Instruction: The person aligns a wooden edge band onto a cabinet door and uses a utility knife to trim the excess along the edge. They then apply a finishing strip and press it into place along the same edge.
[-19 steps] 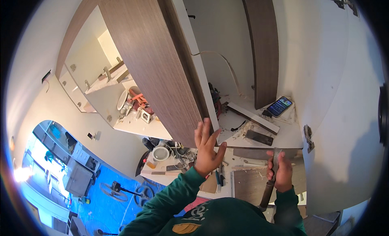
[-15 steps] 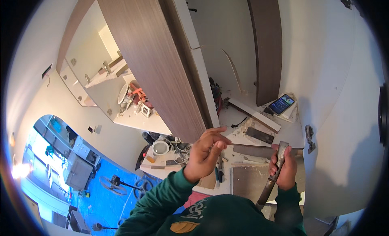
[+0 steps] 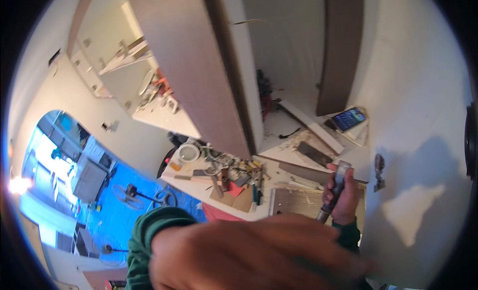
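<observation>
My right hand [image 3: 347, 196] is wrapped round a rod-like tool [image 3: 341, 173] with a worn grey metal end pointing up past the thumb and a dark shaft running down toward me. I cannot make out its exact kind. The hand is just in front of the shelf edge, below a dark flat block [image 3: 315, 155] lying in pale dust and crumbs. My left hand [image 3: 249, 250] crosses low and close in the picture, reaching rightward. Motion smears its fingers, and it hides the tool's lower end.
A lit phone [image 3: 349, 119] rests on a white plate-like piece beside a white strip [image 3: 313, 126]. Left, a cluttered white counter [image 3: 199, 189] holds tools, cables and scraps. A tall wood-grain panel [image 3: 191, 66] stands between two cabinet spaces. Blue sheeting [image 3: 122, 180] covers the floor.
My left hand has come down and right, from raised in front of the counter to low and close. The right hand keeps its hold on the tool. The whole view has shifted slightly.
</observation>
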